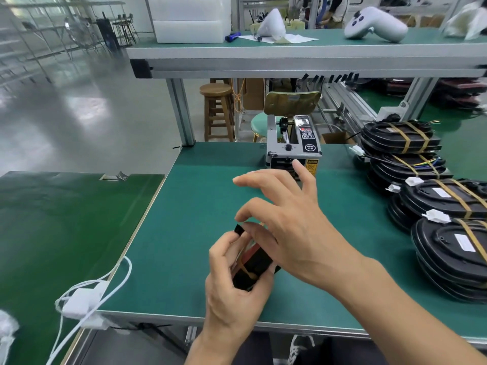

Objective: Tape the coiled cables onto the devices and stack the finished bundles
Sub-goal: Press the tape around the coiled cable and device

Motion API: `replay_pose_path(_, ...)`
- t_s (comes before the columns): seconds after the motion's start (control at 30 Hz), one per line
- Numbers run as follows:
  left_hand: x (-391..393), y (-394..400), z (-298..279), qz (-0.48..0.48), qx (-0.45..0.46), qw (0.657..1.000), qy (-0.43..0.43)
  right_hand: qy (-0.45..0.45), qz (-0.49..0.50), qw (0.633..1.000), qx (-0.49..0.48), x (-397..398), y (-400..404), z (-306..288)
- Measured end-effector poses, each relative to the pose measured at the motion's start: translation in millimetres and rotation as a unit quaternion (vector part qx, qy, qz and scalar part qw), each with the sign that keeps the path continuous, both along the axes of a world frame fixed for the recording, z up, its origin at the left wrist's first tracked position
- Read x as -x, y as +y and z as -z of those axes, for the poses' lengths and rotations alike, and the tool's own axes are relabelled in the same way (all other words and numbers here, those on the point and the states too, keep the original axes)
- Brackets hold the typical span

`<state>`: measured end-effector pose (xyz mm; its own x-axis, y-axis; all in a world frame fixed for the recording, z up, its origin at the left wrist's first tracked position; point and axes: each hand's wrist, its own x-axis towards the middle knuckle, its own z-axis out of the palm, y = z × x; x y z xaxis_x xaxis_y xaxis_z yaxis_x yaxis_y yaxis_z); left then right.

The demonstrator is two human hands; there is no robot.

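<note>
Over the green-matted table, the left hand curls its fingers round a small black device with tan tape. The right hand hovers over it, fingers spread and relaxed. Stacked black oval taped bundles sit at the right, beside a grey tape dispenser machine.

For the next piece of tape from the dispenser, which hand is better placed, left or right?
Probably the right hand. Its fingers are spread, and its fingertips reach toward the tape dispenser. The left hand grips the black device, so it looks busy.
</note>
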<state>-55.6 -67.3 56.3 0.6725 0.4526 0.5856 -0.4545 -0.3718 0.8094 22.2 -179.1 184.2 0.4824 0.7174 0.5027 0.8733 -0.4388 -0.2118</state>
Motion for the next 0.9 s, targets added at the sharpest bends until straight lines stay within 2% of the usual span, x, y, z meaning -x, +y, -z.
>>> replay_pose_path(0.43, 0, 3, 3, 0.008, -0.001, 1.000, -0.012, 0.006, -0.031, 0.999, 0.025, -1, -4, -1)
replay_pose_path(0.73, -1, 5, 12, 0.006, -0.001, 1.000, -0.015, -0.019, -0.010, 1.000, 0.016, -4, -2, 7)
replay_pose_path(0.83, -2, 6, 15, 0.014, 0.002, 1.000, -0.019, 0.035, -0.005, 0.997, -0.070, -8, -5, 8)
replay_pose_path(0.9, -3, 7, 17, 0.018, -0.001, 1.000, -0.026, 0.137, 0.027, 0.972, -0.186, -16, -15, 9)
